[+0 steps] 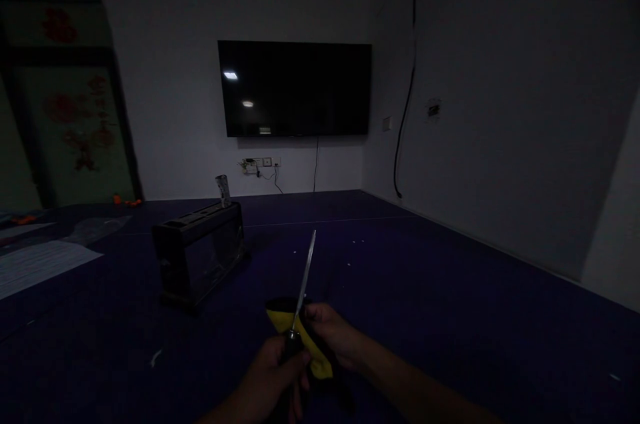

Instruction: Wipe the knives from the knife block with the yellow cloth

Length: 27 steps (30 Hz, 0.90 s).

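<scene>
With closed fingers, the left hand grips a slim tool, the right hand a yellow cloth; open floor extends right to the wall.

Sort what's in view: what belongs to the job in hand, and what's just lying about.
In hand:
- thin metal tool, its handle in the left hand
- yellow-and-dark cloth, in the right hand

Lying about:
- white sheet
- orange bits
- pale scrap
- black slotted stand, though its role is unclear

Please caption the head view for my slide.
Left hand grips a slender black-handled metal tool; right hand holds a yellow-and-black cloth.
</scene>
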{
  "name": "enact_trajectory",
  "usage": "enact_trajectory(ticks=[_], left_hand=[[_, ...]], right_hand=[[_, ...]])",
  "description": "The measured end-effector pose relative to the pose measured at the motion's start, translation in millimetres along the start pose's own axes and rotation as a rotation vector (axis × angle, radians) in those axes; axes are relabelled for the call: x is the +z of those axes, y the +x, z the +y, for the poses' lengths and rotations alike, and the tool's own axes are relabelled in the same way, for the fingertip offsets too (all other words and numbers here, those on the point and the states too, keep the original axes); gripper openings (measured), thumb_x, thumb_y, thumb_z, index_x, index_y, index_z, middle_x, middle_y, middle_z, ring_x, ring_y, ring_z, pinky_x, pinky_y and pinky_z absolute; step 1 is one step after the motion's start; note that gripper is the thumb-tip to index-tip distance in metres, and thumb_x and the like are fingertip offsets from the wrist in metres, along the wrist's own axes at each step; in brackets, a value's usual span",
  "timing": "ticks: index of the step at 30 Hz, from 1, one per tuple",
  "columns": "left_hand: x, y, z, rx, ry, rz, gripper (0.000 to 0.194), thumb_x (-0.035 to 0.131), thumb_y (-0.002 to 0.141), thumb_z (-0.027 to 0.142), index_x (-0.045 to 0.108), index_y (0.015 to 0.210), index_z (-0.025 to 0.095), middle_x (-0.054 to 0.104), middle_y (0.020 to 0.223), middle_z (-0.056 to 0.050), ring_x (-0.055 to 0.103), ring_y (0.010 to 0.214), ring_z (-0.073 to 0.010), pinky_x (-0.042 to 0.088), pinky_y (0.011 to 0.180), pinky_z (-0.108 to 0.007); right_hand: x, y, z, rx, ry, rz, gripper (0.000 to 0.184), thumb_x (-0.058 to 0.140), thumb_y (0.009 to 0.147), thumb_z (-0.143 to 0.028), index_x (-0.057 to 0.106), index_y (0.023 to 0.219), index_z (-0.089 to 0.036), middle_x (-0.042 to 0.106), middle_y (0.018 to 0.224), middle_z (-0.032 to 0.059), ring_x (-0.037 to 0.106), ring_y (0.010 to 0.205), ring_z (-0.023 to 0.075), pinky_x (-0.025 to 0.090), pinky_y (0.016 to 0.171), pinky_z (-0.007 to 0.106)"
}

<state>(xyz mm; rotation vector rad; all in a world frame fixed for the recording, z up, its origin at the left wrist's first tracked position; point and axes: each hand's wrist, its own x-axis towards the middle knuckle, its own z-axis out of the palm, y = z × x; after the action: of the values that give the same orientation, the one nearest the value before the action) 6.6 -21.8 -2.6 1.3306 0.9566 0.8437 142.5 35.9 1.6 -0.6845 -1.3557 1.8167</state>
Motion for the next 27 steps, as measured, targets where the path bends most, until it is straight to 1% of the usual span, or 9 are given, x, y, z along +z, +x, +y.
enact_trajectory(ticks=[4,8,10,15,22,27], left_hand=[[0.5,-0.4,2.0,-0.008,-0.008,0.004,0.048,0.055,0.065,0.062,0.048,0.063,0.015,0.050,0.040,0.003,0.046,0.030,-0.0089,0.033,0.032,-0.018],[1.6,-1.0,2.8,-0.007,-0.038,0.018,0.047,0.056,0.064,0.062,0.047,0.067,0.016,0.052,0.041,0.004,0.045,0.029,-0.0086,0.032,0.032,-0.018],[1.8,-1.0,2.0,-0.006,-0.032,0.017,0.047,0.056,0.064,0.062,0.047,0.066,0.016,0.052,0.040,0.004,0.045,0.029,-0.0086,0.033,0.032,-0.018],[1.3,-1.2,1.3,-0.026,0.012,0.000,0.049,0.054,0.064,0.064,0.049,0.065,0.015,0.050,0.039,0.003,0.046,0.029,-0.0089,0.031,0.031,-0.018],[0.0,0.6,-1.9,-0.033,0.019,-0.004,0.049,0.056,0.061,0.063,0.047,0.067,0.016,0.052,0.042,0.004,0.047,0.030,-0.0093,0.033,0.031,-0.018],[-0.5,1.4,-2.7,-0.034,0.028,-0.003,0.048,0.055,0.064,0.063,0.047,0.068,0.015,0.052,0.042,0.004,0.046,0.029,-0.0092,0.032,0.031,-0.019]], right_hand=[[5.5,-3.6,-5.6,0.033,-0.008,-0.034,0.037,0.074,0.059,-0.038,0.066,0.076,-0.007,0.062,0.058,0.0045,0.057,0.051,0.0122,0.042,0.053,0.024],[7.4,-4.5,-7.3,0.040,-0.016,-0.036,0.042,0.070,0.062,-0.045,0.067,0.077,-0.006,0.062,0.057,0.0052,0.056,0.048,0.0120,0.043,0.051,0.024],[6.9,-4.1,-6.8,0.038,-0.020,-0.032,0.043,0.070,0.062,-0.047,0.067,0.076,-0.006,0.062,0.057,0.0051,0.055,0.047,0.0113,0.043,0.051,0.024],[4.6,-2.7,-4.0,0.015,-0.041,-0.016,0.042,0.073,0.061,-0.044,0.066,0.078,-0.007,0.062,0.058,0.0040,0.055,0.048,0.0099,0.041,0.049,0.021],[7.5,-2.9,-4.4,-0.004,-0.042,-0.021,0.048,0.073,0.059,-0.049,0.066,0.081,-0.007,0.061,0.059,0.0034,0.054,0.046,0.0082,0.039,0.045,0.019],[9.3,-4.7,-7.2,0.014,-0.016,-0.048,0.042,0.073,0.061,-0.045,0.067,0.079,-0.007,0.062,0.059,0.0033,0.055,0.047,0.0082,0.042,0.047,0.019]])
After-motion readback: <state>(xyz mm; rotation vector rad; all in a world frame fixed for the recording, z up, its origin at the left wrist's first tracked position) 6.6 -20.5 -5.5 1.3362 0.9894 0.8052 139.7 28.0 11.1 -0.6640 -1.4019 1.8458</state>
